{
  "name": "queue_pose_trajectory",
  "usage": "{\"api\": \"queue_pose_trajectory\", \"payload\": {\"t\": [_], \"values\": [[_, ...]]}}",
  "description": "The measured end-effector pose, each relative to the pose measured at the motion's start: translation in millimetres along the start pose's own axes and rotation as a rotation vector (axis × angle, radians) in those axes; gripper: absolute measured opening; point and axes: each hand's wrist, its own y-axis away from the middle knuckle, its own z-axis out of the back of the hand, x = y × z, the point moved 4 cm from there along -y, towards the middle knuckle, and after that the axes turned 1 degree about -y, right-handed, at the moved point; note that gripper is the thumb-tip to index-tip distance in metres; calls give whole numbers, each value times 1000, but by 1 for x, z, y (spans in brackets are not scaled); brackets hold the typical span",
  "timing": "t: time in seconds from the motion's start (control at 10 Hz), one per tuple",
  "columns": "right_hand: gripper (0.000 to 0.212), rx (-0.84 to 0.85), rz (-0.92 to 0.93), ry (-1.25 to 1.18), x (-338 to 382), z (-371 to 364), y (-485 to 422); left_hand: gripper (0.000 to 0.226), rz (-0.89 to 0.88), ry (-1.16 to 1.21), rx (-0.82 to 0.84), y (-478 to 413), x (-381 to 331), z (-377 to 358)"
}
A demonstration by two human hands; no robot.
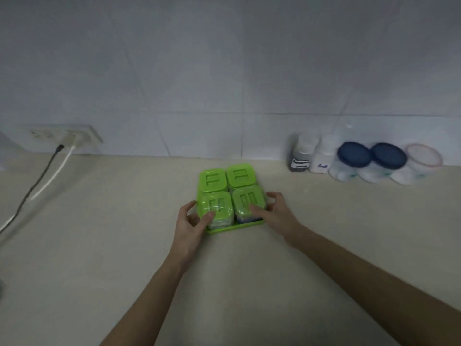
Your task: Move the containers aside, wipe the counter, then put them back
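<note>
lids (239, 177): bright green, raised bar pattern | tray (235, 227): green | counter (99, 245): plain beige | wall (224, 71): pale grey-white tiles | jar lids (353, 153): dark blue | end jar rim (423, 158): pink-red | bottles (321, 156): white, dark labels | cables (47, 173): one grey, one white

Counter (124, 245) wide open along the front edge and left of the green tray (234, 228); jars (369, 162) crowd the back right edge, cables (42, 176) trail across the back left corner.

jar labels (300, 163) blurred, perhaps unreadable, cables (15, 216) cropped left
</note>
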Motion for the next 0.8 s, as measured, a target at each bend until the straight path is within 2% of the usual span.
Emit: {"api": "queue_pose_trajectory", "payload": {"t": [0.1,0.2,0.6,0.8], "values": [[74,-49,-28,31,-5,36,-6,49,-3,-59,84,-20,-6,-34],[75,-96,-45,63,-6,56,-11,46,-17,-125,138,-35,-14,-57],[57,-280,-37,70,10,72,-50,27,-94,-220,92,-88,-31,-94],[61,-268,-25,109,10,77,-49,38,-41,-301,37,-94,-17,-94]]}}
